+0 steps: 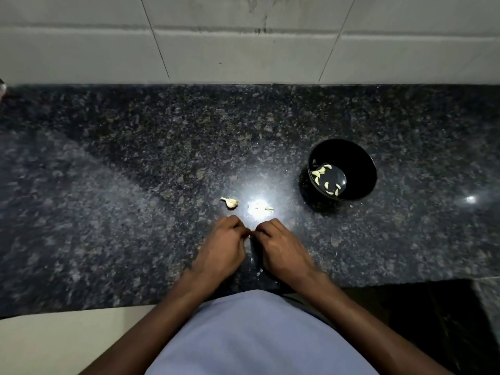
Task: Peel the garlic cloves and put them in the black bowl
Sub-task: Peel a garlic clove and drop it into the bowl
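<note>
My left hand [220, 247] and my right hand [281, 249] meet fingertip to fingertip over the dark granite counter, fingers curled and pinching a small garlic clove [250, 234] that is mostly hidden between them. An unpeeled garlic clove [230, 202] lies on the counter just beyond my left hand. A small scrap of garlic skin [269, 208] lies beyond my right hand. The black bowl [357, 152] stands to the right and farther back, with several peeled cloves [326, 178] in its bottom.
The granite counter [135, 171] runs left to right and ends at a tiled wall [243, 50] behind. Its front edge is close to my body. A bright light reflection sits between the loose clove and the skin scrap.
</note>
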